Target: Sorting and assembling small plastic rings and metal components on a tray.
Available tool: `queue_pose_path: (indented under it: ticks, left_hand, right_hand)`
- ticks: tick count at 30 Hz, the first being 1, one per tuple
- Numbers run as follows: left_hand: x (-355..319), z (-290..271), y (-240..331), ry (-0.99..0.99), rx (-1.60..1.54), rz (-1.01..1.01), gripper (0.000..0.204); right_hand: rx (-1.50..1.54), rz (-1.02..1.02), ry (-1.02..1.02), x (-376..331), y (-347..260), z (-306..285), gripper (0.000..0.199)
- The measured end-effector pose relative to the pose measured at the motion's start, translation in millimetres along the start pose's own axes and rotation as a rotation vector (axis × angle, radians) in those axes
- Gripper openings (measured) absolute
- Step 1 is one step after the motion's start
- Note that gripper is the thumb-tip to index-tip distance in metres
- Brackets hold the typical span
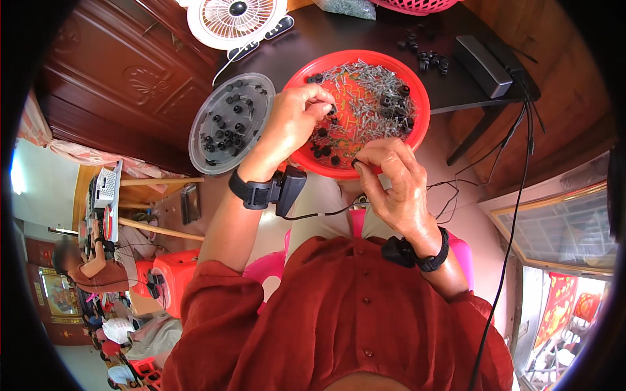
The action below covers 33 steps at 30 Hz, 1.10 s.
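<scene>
A red round tray (422, 107) holds many loose metal screws or pins (375, 85) and small black round plastic parts (394, 104). Over its left side is my left hand (297, 120), fingertips pinched at a small black part (332, 110). At the near rim my right hand (394, 182) pinches another small black piece (355, 163) between thumb and forefinger. To the left of the red tray lies a clear plastic lid-like tray (199, 133) with several black parts (228, 137) spread over it. Both wrists wear black straps with small boxes.
A dark table (300, 32) carries a white fan (238, 19), a grey-black box (482, 65), loose black parts (430, 62) and a pink basket (417, 5). Black cables (525, 130) hang at the right. Another person (98, 267) sits at a table far left, near a red stool (179, 280).
</scene>
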<state>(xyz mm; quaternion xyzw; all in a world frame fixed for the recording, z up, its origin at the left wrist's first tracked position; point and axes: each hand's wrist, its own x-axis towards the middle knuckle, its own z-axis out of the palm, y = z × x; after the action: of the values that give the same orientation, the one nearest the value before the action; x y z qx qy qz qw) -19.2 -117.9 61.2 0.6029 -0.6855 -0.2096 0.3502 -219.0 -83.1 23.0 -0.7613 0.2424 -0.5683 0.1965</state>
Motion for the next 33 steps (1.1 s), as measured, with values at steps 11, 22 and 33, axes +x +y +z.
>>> queue_pose_path:
  ticks: [11, 22, 33]
  left_hand:
    - [-8, -7, 42, -0.091, -0.081, -0.067, 0.028]
    - [28, 26, 55, -0.417, 0.362, 0.421, 0.042]
    - [43, 36, 45, -0.342, 0.325, 0.408, 0.017]
  right_hand:
    - [-0.078, -0.121, 0.031, -3, 1, 9, 0.027]
    - [-0.082, -0.18, 0.17, -11, 11, 16, 0.035]
    - [-0.054, -0.175, 0.171, -9, 12, 15, 0.035]
